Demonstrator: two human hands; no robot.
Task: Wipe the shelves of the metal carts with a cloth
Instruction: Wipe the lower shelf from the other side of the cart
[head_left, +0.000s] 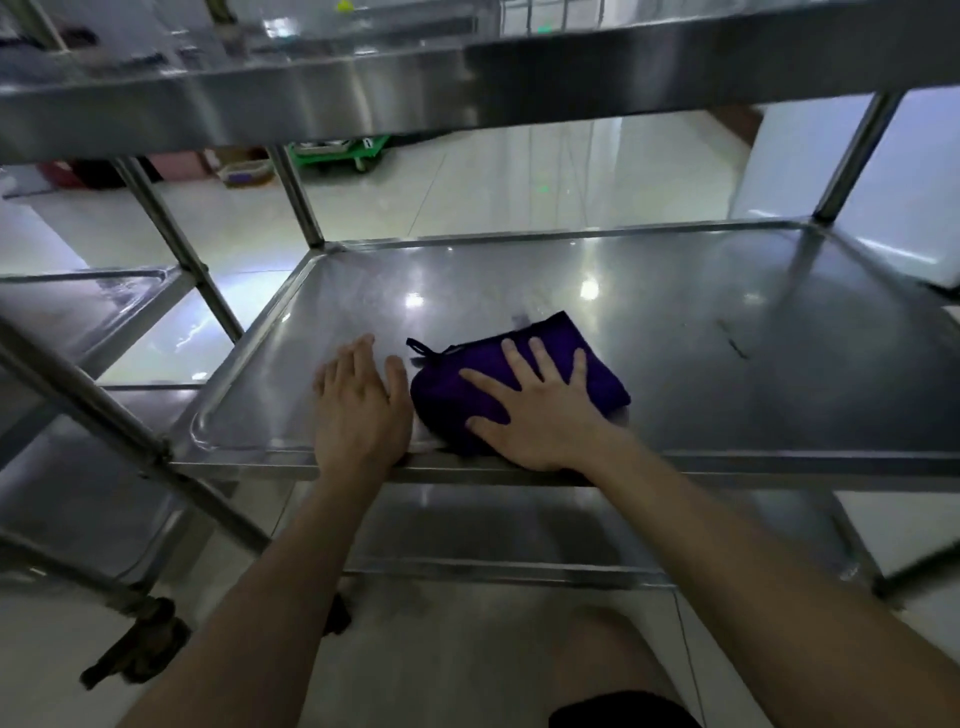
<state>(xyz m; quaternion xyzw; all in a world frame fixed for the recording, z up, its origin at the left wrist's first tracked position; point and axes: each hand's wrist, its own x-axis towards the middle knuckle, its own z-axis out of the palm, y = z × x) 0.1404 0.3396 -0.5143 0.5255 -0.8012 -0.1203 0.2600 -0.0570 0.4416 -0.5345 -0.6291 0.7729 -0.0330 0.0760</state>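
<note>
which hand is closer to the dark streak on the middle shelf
Right. The right hand lies flat on the purple cloth, left of the dark streak. The left hand rests on the bare shelf, farther left.

This looked like a big work room, maybe a storeroom or the back part of a kitchen, though it was hard to tell which. Shiny steel carts (571, 291) with flat shelves stood close together, and a second cart (88, 306) was just beside the first on the left. The floor (493, 182) was made of pale, glossy tiles that showed the ceiling lights. Far back there was a green trolley (343, 150) on little wheels, near some boxes (244, 171) on the floor. A tall white panel (909, 182) stood on the right.
</note>
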